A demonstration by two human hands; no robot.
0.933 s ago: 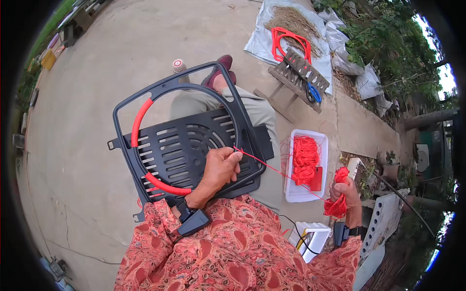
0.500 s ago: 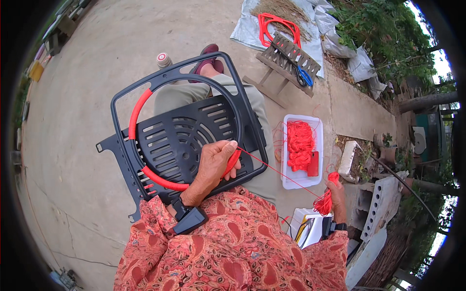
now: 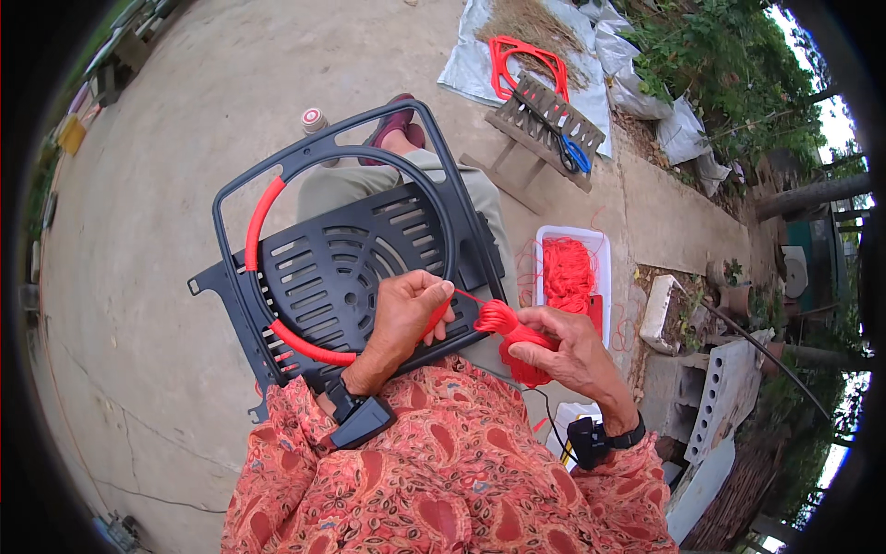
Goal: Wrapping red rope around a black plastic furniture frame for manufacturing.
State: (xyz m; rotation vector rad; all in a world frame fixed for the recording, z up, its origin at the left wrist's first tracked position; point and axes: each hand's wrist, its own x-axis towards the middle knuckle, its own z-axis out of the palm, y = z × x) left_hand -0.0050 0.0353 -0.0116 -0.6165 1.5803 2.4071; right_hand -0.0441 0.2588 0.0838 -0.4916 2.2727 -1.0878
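Note:
Across my lap lies a black plastic frame [image 3: 218,208] with a round ring in it and a slotted panel [image 3: 374,242] beneath. Red cord is wound tightly round parts of the ring, as in the wrapped section [image 3: 312,347] at the lower left. My left hand [image 3: 407,314] is closed on the ring's lower right, thumb and finger pinching the cord where it leaves the wrapping. Close to its right, my right hand [image 3: 577,355] grips a bundle of red cord [image 3: 522,343]. A short stretch of cord runs between the two hands.
Right of my legs stands a white plastic tub [image 3: 604,254] holding a heap of red cord [image 3: 567,270]. Farther off, blue-handled scissors [image 3: 574,152] lie on a small wooden stool [image 3: 532,118]. Behind it, a red frame [image 3: 499,66] rests on a pale sheet. Concrete blocks [image 3: 681,388] stand at the right.
My right hand has brought the cord bundle in from the far right to beside my left hand, so the cord between them is much shorter. My left hand keeps its place.

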